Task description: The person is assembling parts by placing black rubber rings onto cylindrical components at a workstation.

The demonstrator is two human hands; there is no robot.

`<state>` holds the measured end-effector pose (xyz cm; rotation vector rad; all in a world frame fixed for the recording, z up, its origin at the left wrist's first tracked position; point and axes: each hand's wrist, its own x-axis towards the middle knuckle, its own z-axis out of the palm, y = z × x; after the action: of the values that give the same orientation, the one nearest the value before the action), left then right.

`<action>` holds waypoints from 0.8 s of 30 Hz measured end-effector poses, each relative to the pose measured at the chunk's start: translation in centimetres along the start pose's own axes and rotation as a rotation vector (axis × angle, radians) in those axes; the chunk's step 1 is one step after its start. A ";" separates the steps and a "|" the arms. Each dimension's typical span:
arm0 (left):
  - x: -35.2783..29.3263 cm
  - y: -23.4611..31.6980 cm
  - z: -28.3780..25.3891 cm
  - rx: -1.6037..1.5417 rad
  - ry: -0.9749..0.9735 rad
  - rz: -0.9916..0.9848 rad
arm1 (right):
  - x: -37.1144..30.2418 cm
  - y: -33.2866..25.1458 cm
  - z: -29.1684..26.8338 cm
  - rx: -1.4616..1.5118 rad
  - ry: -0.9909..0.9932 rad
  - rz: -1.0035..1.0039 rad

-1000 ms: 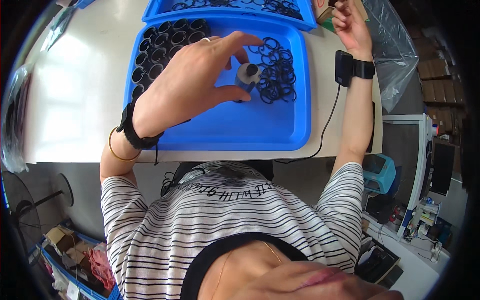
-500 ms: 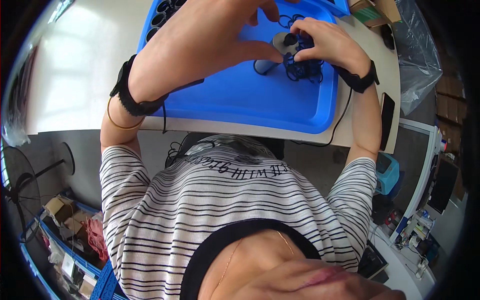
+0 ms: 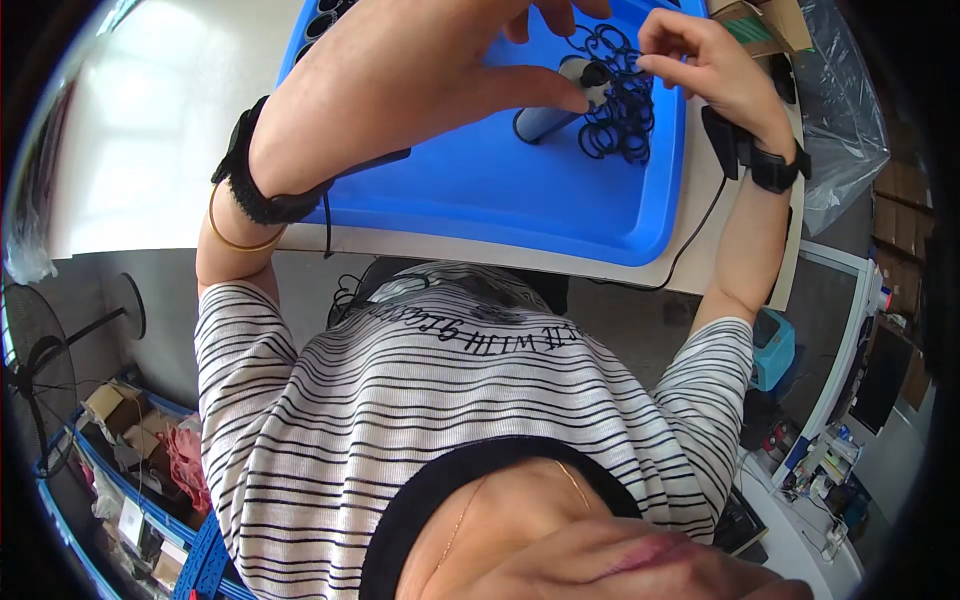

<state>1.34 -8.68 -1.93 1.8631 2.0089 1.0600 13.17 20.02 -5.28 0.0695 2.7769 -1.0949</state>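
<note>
A grey cylinder (image 3: 545, 122) with a pale end and a black knob (image 3: 596, 74) stands tilted in the blue tray (image 3: 480, 205). My left hand (image 3: 450, 65) reaches over it, fingers curved and apart. Its thumb overlaps the pale end; I cannot tell whether it presses there. A heap of thin black rings (image 3: 625, 120) lies just right of the cylinder. My right hand (image 3: 715, 70) is at the heap's upper right, thumb and bent forefinger close together at the rings. Whatever is between those fingertips is too small to make out.
Black round parts (image 3: 318, 25) sit at the tray's far left. An open cardboard box (image 3: 760, 25) and clear plastic sheeting (image 3: 840, 130) are at the back right. A thin black cable (image 3: 700, 225) runs from the right wristband past the tray's corner.
My right hand has moved right and away from the cylinder's knob, uncovering more of the rings. The left hand stays nearly in place, its thumb slightly further right over the cylinder's end.
</note>
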 end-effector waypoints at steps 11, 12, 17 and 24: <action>0.4 0.1 0.2 -0.102 0.068 -0.043 | -2.8 -4.9 -0.1 0.463 0.230 -0.078; 0.4 0.2 0.3 -0.119 0.098 -0.030 | -3.1 -5.2 0.3 0.466 0.227 -0.083; 0.2 0.4 0.1 -0.236 0.078 -0.063 | -3.7 -6.5 1.8 0.418 0.250 -0.193; 0.0 0.0 1.2 -0.601 0.048 -0.058 | -3.8 -5.9 2.3 0.425 0.306 -0.263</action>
<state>2.02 -8.28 -2.79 1.4611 1.5127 1.4925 16.59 14.24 -2.37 -0.0898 2.8085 -1.8735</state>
